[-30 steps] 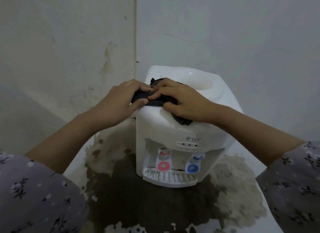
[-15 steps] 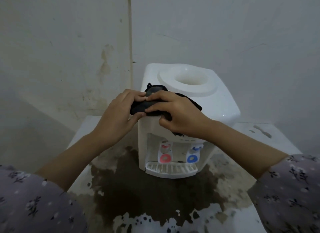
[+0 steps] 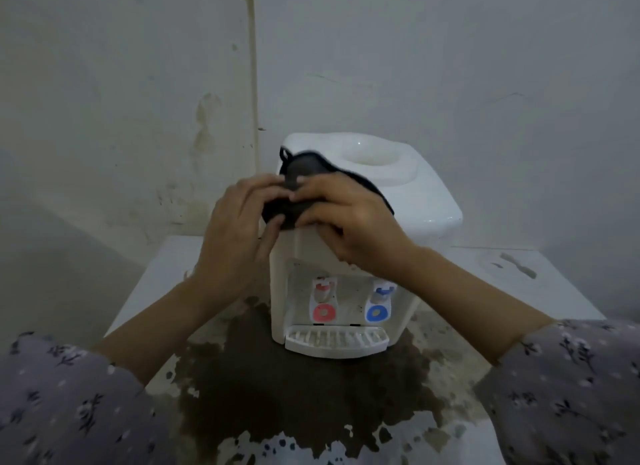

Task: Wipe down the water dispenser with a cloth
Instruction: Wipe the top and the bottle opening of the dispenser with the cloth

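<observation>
The fingers of the left hand (image 3: 239, 229) and right hand (image 3: 349, 222) curl around a bunched dark cloth (image 3: 304, 166), gripping it at the frame's centre against the upper-left front edge of the white water dispenser (image 3: 422, 205). The dispenser stands mid-frame on a white table (image 3: 166, 267) whose worn brown patch (image 3: 277, 395) spreads toward the lower edge.
</observation>
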